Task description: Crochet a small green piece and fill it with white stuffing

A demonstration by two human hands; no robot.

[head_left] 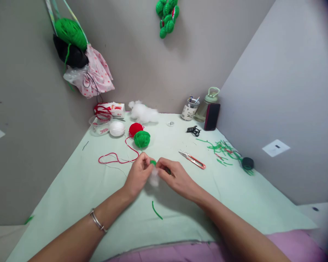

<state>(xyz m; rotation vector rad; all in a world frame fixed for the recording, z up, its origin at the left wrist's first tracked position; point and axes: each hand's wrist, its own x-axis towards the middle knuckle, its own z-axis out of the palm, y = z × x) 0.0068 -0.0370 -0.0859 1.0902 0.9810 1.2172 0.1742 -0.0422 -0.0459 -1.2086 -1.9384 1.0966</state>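
Between my two hands is a small green crochet piece, mostly covered by fingers. My left hand pinches it from the left side. From the right, my right hand has thumb and fingertips closed at its edge. A tuft of white stuffing hangs just below the piece, blurred. Something small and dark shows inside the curl of my right fingers, too hidden to name. Beyond my hands lies a green yarn ball, with a red yarn ball behind it. A short green yarn scrap lies nearer me.
Orange-handled thread snips lie to the right, before a heap of yarn clippings. Loose red yarn trails on the left. At the back are a white yarn ball, a stuffing heap, a bottle and a phone.
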